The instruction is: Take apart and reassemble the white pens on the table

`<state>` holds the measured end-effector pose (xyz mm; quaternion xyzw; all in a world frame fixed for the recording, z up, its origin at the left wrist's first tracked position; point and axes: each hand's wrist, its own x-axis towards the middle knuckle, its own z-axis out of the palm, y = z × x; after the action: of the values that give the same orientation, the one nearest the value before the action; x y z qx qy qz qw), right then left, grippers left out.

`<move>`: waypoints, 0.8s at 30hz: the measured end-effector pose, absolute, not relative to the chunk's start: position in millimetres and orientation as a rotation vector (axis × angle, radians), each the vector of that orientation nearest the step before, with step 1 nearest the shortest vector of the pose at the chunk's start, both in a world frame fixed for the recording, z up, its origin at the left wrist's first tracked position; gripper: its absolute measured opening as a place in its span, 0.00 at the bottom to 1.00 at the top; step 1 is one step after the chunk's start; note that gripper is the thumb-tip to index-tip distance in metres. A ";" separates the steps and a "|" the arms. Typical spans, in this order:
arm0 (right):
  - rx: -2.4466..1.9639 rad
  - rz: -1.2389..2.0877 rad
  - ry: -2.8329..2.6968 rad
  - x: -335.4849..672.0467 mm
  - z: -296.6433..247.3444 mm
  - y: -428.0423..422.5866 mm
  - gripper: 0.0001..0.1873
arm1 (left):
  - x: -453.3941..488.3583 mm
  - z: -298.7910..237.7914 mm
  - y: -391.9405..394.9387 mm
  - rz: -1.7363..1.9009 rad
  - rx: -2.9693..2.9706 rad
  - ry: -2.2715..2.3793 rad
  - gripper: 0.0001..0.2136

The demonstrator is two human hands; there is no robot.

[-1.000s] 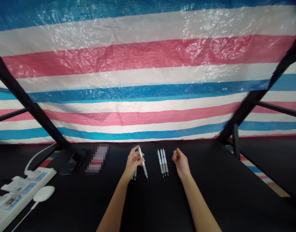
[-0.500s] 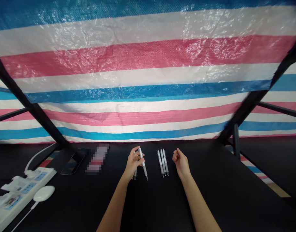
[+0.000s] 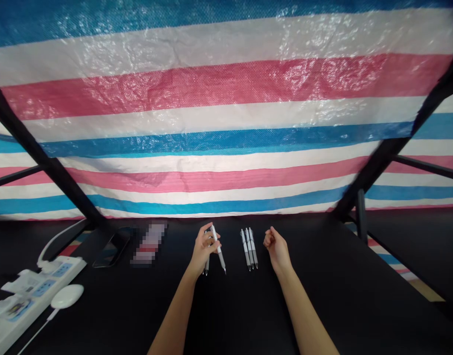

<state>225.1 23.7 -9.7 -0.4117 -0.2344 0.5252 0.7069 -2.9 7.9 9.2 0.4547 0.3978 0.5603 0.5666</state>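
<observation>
My left hand (image 3: 203, 248) is closed on a white pen with a grey grip (image 3: 218, 250), held between thumb and fingers with its tip pointing down toward me. Partly hidden under that hand is another pen (image 3: 206, 268), of which mainly the lower end shows; whether the hand touches it I cannot tell. Three similar white and grey pens (image 3: 250, 249) lie side by side on the black table (image 3: 237, 310), between my hands. To the right of them my right hand (image 3: 277, 250) rests with curled fingers, apart from the pens, and no object shows in it.
At the left stand a white power strip (image 3: 45, 291) with plugs and a white round charger (image 3: 67, 296) on a cable. A dark phone (image 3: 112, 249) lies beside a blurred pinkish item (image 3: 150, 245). Striped sheeting (image 3: 219, 182) hangs behind, between black frame bars (image 3: 374, 170).
The pen in my left hand has shifted very slightly left and up. My right hand and the three pens stay where they were.
</observation>
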 end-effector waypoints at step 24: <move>-0.958 1.166 -0.530 223.1 -1.1 20.6 0.17 | -7.9 -9.5 18.7 1.384 1.317 1.087 0.34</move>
<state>223.1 20.6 -1.1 -0.4296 -0.2378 0.5229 0.6967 -7.9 18.7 -9.5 0.5337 0.4406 0.5609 0.4544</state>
